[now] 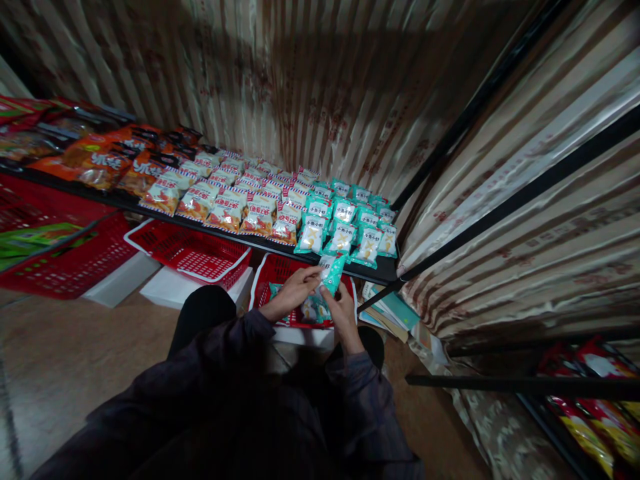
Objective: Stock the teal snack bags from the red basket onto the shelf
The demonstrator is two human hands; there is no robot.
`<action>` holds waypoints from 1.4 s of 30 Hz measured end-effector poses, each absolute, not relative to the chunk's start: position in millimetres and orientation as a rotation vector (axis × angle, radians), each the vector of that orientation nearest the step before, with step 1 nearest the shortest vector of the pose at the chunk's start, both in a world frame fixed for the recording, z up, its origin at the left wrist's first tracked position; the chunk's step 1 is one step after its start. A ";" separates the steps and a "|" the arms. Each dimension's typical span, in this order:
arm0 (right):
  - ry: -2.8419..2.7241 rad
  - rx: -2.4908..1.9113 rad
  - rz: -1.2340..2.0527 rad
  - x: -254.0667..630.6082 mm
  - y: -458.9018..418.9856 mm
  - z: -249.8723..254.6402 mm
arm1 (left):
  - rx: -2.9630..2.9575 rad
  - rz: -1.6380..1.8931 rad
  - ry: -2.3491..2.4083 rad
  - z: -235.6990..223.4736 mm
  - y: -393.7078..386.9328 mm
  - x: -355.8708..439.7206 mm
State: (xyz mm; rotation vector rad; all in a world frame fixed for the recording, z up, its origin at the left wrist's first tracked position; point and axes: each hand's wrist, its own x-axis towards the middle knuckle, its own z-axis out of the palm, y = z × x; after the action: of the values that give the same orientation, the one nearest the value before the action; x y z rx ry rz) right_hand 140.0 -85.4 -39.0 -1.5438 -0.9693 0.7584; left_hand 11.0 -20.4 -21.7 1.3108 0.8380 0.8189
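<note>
Between my two hands is a teal snack bag [333, 267], tilted, just in front of the shelf edge. My right hand [343, 312] grips its lower end with thumb and fingers. My left hand [298, 291] has its fingers closed at the bag's left side. Below them stands a red basket [259, 280] with a white rim, with more teal bags [310, 311] in it, partly hidden by my hands. Right behind, several matching teal snack bags [343, 238] stand in rows on the black shelf [373, 271].
Left along the shelf are white-and-red snack bags [227, 208] and orange snack bags [103, 163]. Underneath sit another red basket [193, 250] and a larger red basket [65, 267]. A black metal post [450, 250] slants at right, before a pleated curtain [300, 80]. Papers [393, 310] lie beside it.
</note>
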 end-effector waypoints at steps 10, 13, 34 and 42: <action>-0.610 -1.172 1.000 150.4 -82.5 -60.1 | 1.075 0.785 0.953 -28.5 -18.3 7.1; -0.585 -1.156 1.017 154.4 -83.9 -64.9 | 1.028 0.723 0.912 -29.3 -20.2 10.2; -0.873 -1.682 0.222 241.7 -81.5 -36.8 | 1.371 0.856 1.026 -16.5 -8.2 147.9; -1.037 -1.791 -0.109 277.9 -36.8 -27.2 | 1.425 0.939 0.977 4.8 29.7 205.2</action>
State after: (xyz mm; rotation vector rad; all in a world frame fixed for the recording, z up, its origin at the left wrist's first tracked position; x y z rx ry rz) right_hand 277.9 -36.8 -27.2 -1.7911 -1.0367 -0.1090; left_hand 205.2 29.7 4.8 1.4253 0.9767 0.9389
